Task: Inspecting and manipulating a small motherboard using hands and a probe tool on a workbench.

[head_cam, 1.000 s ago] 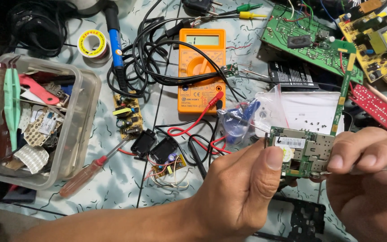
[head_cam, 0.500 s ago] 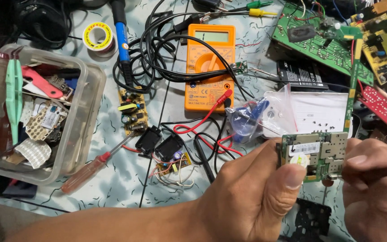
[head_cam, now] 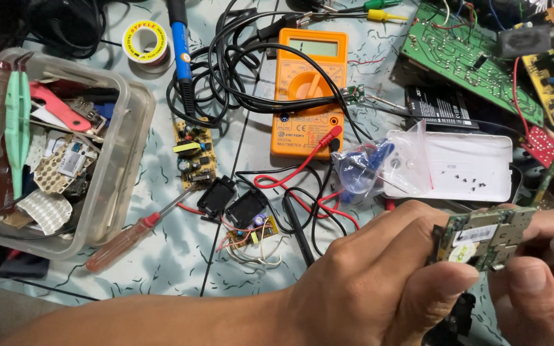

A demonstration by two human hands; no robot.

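Note:
A small green circuit board with a white sticker is pinched at its left edge by my left hand, thumb on the front. My right hand grips the board's right side from the lower right corner of the view. Both hands hold it up above the workbench, low and to the right. Under the hands lies a black part, mostly hidden.
An orange multimeter with red and black leads lies at the centre back. A clear plastic tub of tools stands at left. A red-handled screwdriver, small boards, a white phone cover, a solder spool and larger circuit boards surround them.
Both hands with the small board have drifted lower and to the right in view. The items on the bench stay in place.

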